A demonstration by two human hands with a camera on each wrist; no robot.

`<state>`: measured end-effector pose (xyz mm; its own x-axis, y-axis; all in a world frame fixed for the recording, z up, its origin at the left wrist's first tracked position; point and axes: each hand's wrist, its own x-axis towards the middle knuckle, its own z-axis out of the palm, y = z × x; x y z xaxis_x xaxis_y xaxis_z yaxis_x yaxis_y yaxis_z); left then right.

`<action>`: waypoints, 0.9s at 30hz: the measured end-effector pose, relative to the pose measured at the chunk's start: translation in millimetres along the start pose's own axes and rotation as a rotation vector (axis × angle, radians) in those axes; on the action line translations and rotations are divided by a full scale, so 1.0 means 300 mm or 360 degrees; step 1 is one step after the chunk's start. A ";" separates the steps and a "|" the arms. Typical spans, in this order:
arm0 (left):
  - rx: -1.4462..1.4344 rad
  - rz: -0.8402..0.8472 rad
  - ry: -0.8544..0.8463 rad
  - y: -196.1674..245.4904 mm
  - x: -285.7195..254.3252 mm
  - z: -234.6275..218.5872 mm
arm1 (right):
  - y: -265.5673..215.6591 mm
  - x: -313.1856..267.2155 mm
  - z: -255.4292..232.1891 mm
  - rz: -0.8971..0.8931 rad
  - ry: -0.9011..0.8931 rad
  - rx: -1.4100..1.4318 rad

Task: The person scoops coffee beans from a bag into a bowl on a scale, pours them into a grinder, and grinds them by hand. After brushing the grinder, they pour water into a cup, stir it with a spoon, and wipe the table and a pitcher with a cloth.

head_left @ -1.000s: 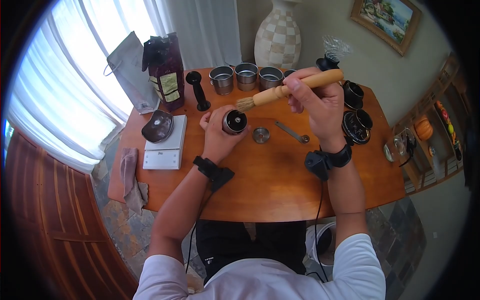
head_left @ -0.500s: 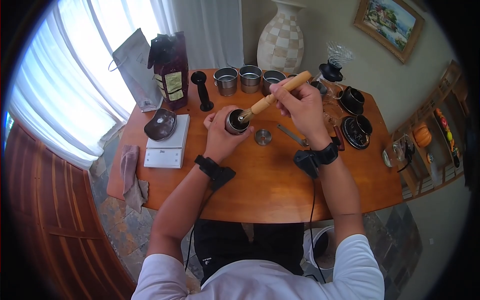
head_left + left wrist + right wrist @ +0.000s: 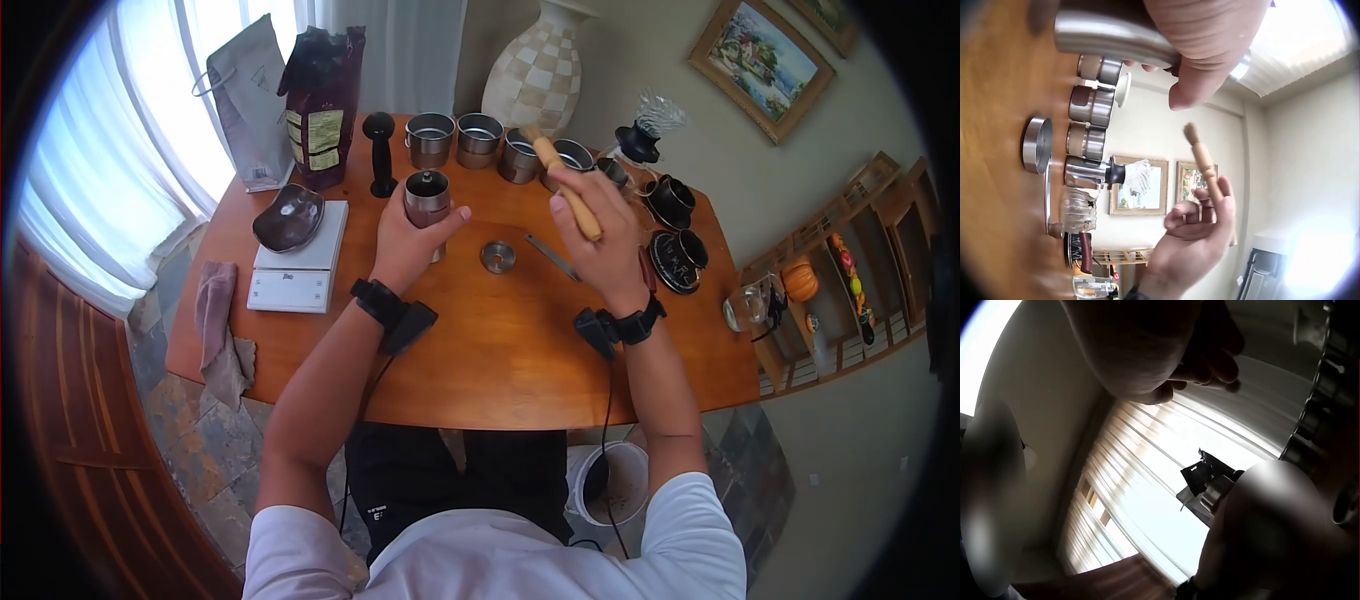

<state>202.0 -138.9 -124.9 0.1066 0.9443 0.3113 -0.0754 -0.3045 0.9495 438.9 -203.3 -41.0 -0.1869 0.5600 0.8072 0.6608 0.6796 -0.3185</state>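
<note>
My left hand [image 3: 410, 245] grips a metal coffee grinder body [image 3: 428, 208] upright above the table, its round opening with a centre shaft facing up. In the left wrist view the grinder's steel side [image 3: 1110, 34] shows beside my thumb. To the right, my right hand [image 3: 600, 240] holds a brush [image 3: 572, 192] by its pale wooden handle, bristles pointing up and away, apart from the grinder. The bristles [image 3: 1191, 132] stand out best in the left wrist view. Between the hands on the table lie a metal ring [image 3: 498, 257] and a flat crank arm [image 3: 550, 255], partly behind my right hand.
Several metal cups [image 3: 430, 140] line the back edge near a black tamper-like handle [image 3: 380, 155] and a dark coffee bag [image 3: 322, 110]. A white scale [image 3: 295, 285] bears a dark dish [image 3: 288, 218]. Black cups [image 3: 672, 203] stand right. A cloth [image 3: 220, 320] hangs over the left edge.
The brush was above the grinder, then in its opening, and has now come out to the right with its bristles turned upward. The left hand has shifted left, raising the grinder upright.
</note>
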 end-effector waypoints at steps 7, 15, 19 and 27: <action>-0.0138 -0.0081 -0.0013 0.018 -0.011 0.001 | 0.044 -0.279 0.047 0.0244 -0.0829 -0.0700; -0.0802 -0.0210 -0.0513 -0.028 0.008 -0.017 | 0.004 -0.255 0.017 0.0237 -0.1134 -0.0793; -0.1083 -0.0199 -0.0732 -0.017 -0.018 0.023 | -0.023 -0.204 0.102 0.0507 -0.0728 0.0159; -0.1053 -0.0222 -0.1067 0.021 -0.038 0.022 | -0.042 -0.203 0.270 0.1436 -0.0927 0.1755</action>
<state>206.7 -152.3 -122.2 0.6879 0.6361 0.3495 -0.5432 0.1319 0.8292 382.9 -207.5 -126.4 -0.4556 0.8877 -0.0662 -0.0934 -0.1216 -0.9882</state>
